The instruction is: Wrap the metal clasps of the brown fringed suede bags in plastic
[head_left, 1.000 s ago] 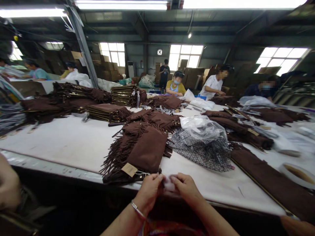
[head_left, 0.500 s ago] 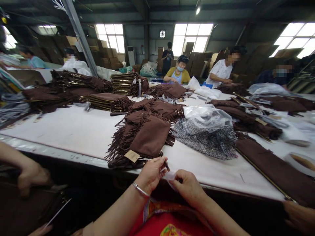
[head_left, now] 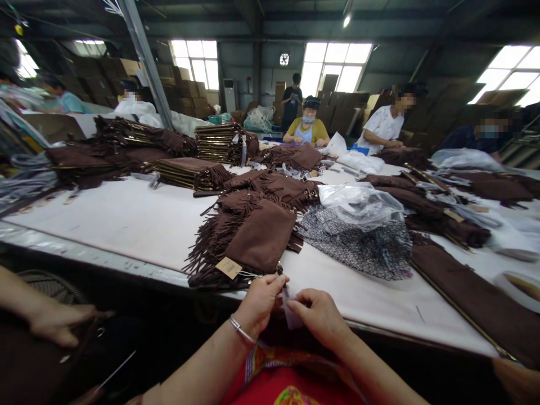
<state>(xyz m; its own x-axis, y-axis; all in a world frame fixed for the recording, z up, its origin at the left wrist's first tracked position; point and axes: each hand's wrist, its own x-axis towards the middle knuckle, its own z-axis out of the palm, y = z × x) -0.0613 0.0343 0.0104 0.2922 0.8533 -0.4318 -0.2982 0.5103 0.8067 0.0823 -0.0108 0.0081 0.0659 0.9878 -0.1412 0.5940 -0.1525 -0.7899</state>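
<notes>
A brown fringed bag [head_left: 264, 236] lies near the table's front edge, with a tan paper tag [head_left: 228, 268] on a white string at its lower corner. My left hand [head_left: 261, 301], wearing a silver bangle, is closed in a pinch on the bag's zipper pull, which is mostly covered by my fingers. My right hand [head_left: 323, 318] is closed, thumb and finger pinching a translucent white strip [head_left: 292, 315]. The strip hangs just below the zipper pull, between both hands; whether it is wrapped round the pull I cannot tell.
Right of the bag, clear plastic [head_left: 360, 203] lies over a speckled grey cloth [head_left: 356, 242]. Stacked brown bags [head_left: 189, 171] stand farther back. A tape roll [head_left: 518, 289] is at the right. At the left, another person's hand [head_left: 59, 323] holds a brown bag. Co-workers sit across the table.
The translucent strip, earlier stretched between my hands, now hangs down lengthwise below my left fingertips. The brown tab end that stuck out of my left hand is now covered.
</notes>
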